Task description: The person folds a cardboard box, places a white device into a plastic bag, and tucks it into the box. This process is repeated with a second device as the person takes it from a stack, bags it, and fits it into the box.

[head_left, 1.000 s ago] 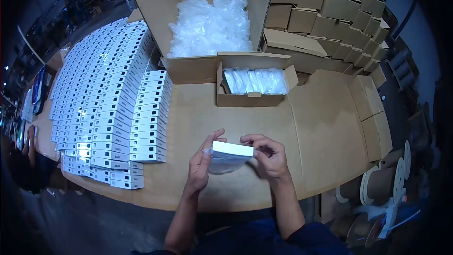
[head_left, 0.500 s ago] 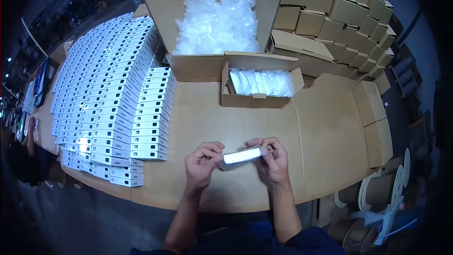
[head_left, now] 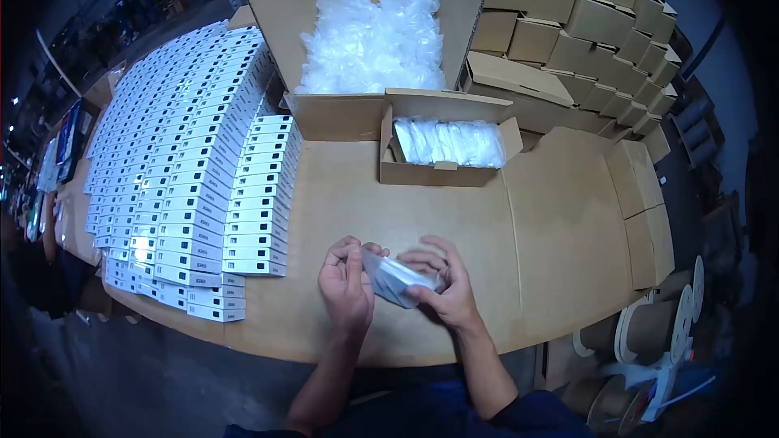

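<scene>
A small white box in a clear plastic bag (head_left: 393,277) is held above the table, tilted down to the right. Pinched in my left hand (head_left: 347,282) is its upper left end, where the bag seems to gather. My right hand (head_left: 445,284) is at the lower right end, with the thumb pressed on the near face and the other fingers curved behind. Beyond my hands stands an open small carton (head_left: 442,174), with a row of plastic-wrapped packets (head_left: 449,143) inside.
Stacked white boxes with black squares (head_left: 191,186) cover the left side. At the back, a large open carton (head_left: 462,12) holds clear plastic bags (head_left: 372,42). Brown cartons (head_left: 560,24) are piled at the back right. Cable spools (head_left: 661,324) stand at the lower right.
The bagged box has turned from nearly level to sloping down to the right. My right hand has shifted its hold, its thumb now on the near face.
</scene>
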Tool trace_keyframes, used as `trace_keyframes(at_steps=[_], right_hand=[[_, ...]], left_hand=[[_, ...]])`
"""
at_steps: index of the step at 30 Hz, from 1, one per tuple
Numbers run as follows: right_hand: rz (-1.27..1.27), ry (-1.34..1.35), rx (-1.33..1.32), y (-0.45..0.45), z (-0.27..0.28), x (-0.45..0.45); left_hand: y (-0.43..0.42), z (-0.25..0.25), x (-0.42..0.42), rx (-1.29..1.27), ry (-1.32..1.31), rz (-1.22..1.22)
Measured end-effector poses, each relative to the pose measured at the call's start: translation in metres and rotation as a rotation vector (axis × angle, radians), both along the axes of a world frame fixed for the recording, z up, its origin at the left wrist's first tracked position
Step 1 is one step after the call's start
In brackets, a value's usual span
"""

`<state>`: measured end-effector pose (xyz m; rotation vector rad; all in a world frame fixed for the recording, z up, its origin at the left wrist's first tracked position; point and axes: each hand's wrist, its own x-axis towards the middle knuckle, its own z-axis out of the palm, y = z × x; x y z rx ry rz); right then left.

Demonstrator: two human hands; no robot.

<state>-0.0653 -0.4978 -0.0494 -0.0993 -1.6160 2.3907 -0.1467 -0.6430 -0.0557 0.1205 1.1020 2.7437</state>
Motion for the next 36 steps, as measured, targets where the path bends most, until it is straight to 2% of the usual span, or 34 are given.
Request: trace_keyframes(at_steps=[2, 7, 10, 12, 15, 18, 19, 23, 26, 33, 36], right_hand=[[-0.026, -0.244, 0.029, -0.004, -0.003, 0.005], [-0.085, 0.006, -0.052, -0.007, 0.014, -0.003], [-0.060, -0.124, 0.192, -0.005, 0.003, 0.001], [-0.125, -0.127, 0.112, -0.006, 0.001, 0.001], [-0.130, -0.089, 0.096, 0.002, 0.019, 0.000], [-0.067, -0.061, 0.245, 0.013, 0.025, -0.002], [-0.065, -0.057, 0.289, 0.012, 0.035, -0.003], [-0.072, 0.022, 0.324, 0.012, 0.033, -0.006], [-0.187, -0.023, 0.160, 0.001, 0.033, -0.006], [-0.314, -0.155, 0.182, -0.013, 0.032, -0.012], [-0.421, 0.124, 0.083, -0.022, 0.032, -0.014]], left_hand=[[-0.001, 0.005, 0.001, -0.038, 0.025, -0.019], [-0.009, 0.004, 0.001, -0.033, -0.019, 0.002], [-0.008, 0.010, 0.000, -0.033, -0.003, 0.013], [-0.010, 0.016, -0.004, -0.004, 0.048, -0.033], [-0.015, 0.037, -0.005, -0.561, 0.440, 0.019], [-0.026, 0.035, -0.008, -0.605, 0.362, -0.465], [-0.023, 0.033, -0.003, -0.472, 0.207, -0.535], [-0.017, 0.033, 0.007, -0.459, 0.175, -0.437], [-0.018, 0.023, 0.008, -0.384, 0.081, -0.424], [-0.011, 0.014, 0.007, -0.341, -0.065, -0.306], [-0.005, 0.007, 0.006, -0.325, -0.070, -0.188]])
